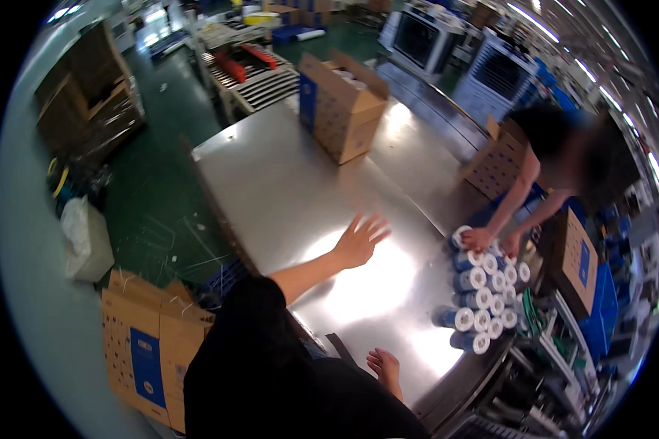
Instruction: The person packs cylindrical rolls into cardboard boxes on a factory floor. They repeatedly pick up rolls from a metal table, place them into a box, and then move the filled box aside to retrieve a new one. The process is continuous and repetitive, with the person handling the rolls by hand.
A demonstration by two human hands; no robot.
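My left hand [360, 242] is stretched out over the shiny metal table [271, 157], fingers spread and holding nothing. Beyond its fingertips stands an open cardboard box [348, 113] with raised flaps and some white items showing inside. Close to my body, above the table's near edge, my right hand [386, 364] has loosely bent fingers with nothing visible in them. To the right, several blue cylinders with white ring-shaped ends [474, 298] lie grouped on the table. A co-worker's hands [483, 240] touch the far end of that group.
Another patterned box [496, 164] stands beside the co-worker. A carton [575, 260] sits at the far right near metal machine parts [542, 366]. On my left are a large carton with a blue panel [148, 358] and a white block-shaped bundle [86, 238]. A roller conveyor [260, 84] adjoins the table's far end.
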